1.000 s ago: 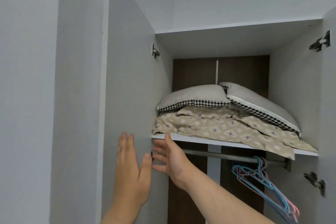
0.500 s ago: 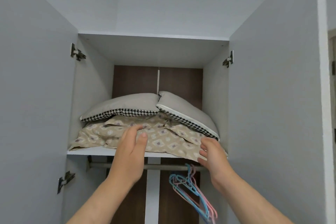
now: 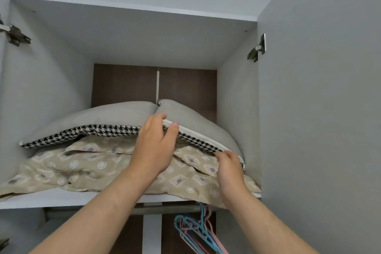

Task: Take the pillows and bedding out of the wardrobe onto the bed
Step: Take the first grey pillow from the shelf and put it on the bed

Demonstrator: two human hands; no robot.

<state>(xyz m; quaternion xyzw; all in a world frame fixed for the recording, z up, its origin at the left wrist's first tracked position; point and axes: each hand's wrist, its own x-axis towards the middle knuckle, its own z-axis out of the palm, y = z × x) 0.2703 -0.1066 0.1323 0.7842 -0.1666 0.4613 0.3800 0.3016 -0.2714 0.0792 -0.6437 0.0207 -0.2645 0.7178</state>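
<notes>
Grey fabric of the right pillow [image 3: 198, 128] is covering the fingertips of the right hand [image 3: 228, 168] at the pillow's front edge, so that grip cannot be told. Two pillows are lying on one beige quilt [image 3: 86, 167] on the wardrobe shelf [image 3: 61, 198]. The left hand [image 3: 154, 146] is pinching the right pillow's near-left corner, beside the left pillow [image 3: 99, 117].

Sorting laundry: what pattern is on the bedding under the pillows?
The bedding is beige with diamond and circle motifs; head view shows it best.
</notes>
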